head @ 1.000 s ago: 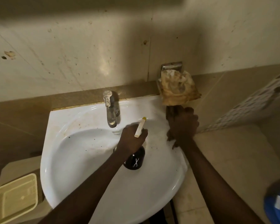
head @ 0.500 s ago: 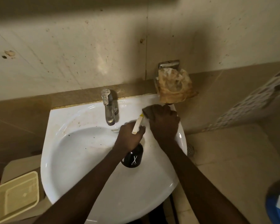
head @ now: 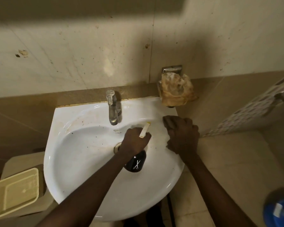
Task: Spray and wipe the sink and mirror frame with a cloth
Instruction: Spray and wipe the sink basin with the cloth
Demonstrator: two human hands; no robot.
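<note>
- Head view: left hand over the white sink, fingers wrapped around the neck of a black spray bottle (small white scissors mark on its side), pale nozzle pointing up and away toward the back rim.
- Right hand pressed down on the sink's right rim, fingers curled over a dark cloth, only a corner of it showing past the knuckles.
- Chrome tap upright at the back centre of the sink, just left of the nozzle; drain partly hidden behind the left wrist.
- Brown specks and smears across the basin and the rim left of the tap.
- Metal wall holder above the sink's back right corner, stuffed with a crumpled brownish bag.
- Cream plastic tray low at left, beside the sink.
- Blue round object at the lower right edge, blurred.
- Mirror frame out of shot.
</note>
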